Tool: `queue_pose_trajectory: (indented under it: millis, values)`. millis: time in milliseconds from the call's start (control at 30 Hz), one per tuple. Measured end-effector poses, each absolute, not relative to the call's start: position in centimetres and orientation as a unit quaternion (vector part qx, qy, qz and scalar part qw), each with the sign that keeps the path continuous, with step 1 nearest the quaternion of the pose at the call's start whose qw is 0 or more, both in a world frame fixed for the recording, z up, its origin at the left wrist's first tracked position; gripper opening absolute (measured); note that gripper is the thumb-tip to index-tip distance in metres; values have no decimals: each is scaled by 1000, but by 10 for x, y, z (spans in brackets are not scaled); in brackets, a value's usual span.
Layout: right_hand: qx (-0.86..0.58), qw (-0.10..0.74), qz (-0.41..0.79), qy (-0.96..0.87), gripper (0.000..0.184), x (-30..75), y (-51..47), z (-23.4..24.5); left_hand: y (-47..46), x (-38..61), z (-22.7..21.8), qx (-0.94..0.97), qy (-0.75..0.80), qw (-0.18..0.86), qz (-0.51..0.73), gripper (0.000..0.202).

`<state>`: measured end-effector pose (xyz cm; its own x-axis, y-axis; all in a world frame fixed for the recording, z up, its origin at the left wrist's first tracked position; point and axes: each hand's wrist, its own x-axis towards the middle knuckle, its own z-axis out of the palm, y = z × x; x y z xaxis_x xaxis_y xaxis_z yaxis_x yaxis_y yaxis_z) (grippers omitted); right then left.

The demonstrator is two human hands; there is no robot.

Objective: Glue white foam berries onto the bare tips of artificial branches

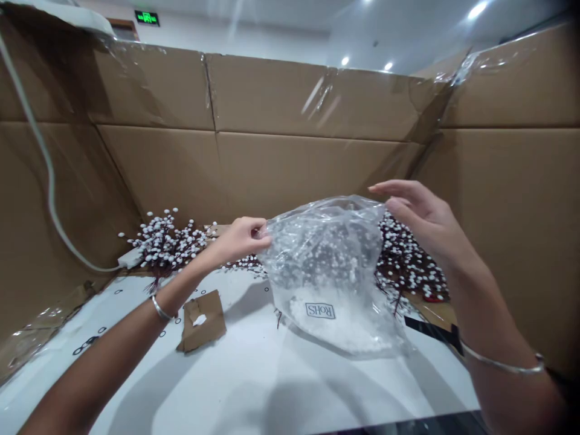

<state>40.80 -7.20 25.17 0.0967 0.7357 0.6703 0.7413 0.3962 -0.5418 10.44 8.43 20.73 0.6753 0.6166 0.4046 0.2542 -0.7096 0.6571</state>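
The left hand's (242, 237) fingers are pinching the upper left edge of a clear plastic bag (324, 260); the right hand's (426, 220) fingers are loosely parted at its upper right corner, and I cannot tell whether the thumb touches the film. The bag lies between the hands, down and inward from both, its top edge running across from one to the other and its body dropping with a slight slant to the right. The left hand is the nearer, being on it, so the right side seems the one to secure. White contents (362, 335) sit low in the bag, near the counter (244, 380) (the printed RoHS mark (320, 310) reads backwards). Farther out, white-berried stems (165, 244) lie left, more berried sprays (412, 260) right, beside the right wrist.
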Motion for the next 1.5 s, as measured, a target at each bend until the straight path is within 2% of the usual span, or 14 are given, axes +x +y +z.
queue_pose_trajectory:
  millis: [67,100,167,233,333,433,567,700,767,933,1067,1367,1433,1500]
  values:
    - [-579,534,49,-614,39,417,-73,216,83,98,184,824,296,330,352,18]
    - [-609,512,98,-598,45,420,-73,194,82,93,171,796,318,363,364,18]
    - [-657,452,204,-567,57,423,-69,147,77,83,147,765,347,402,366,31]
    - [-672,435,266,-537,61,420,-62,104,68,73,123,756,371,411,350,37]
    - [-681,458,249,-514,55,407,-50,60,49,60,88,758,409,396,318,35]
    - [-682,463,207,-527,45,390,-42,40,31,50,54,801,445,305,259,24]
    - [-672,471,152,-551,36,373,-38,27,14,43,26,852,474,181,130,29]
    - [-669,476,131,-555,34,368,-35,19,3,38,24,887,449,97,56,30]
    - [-666,472,115,-566,33,369,-35,14,1,34,29,896,429,105,44,31]
    - [-631,444,66,-633,28,379,-43,4,-8,25,33,891,389,230,42,31]
    - [-625,459,32,-631,24,381,-50,7,-18,23,27,883,361,294,54,30]
    - [-530,579,-7,-620,17,293,-62,70,-4,4,39,882,382,272,41,34]
    - [-492,590,15,-639,19,259,-66,77,13,-10,46,872,401,269,75,38]
    - [-452,562,67,-690,21,222,-67,73,36,-27,50,857,423,265,132,39]
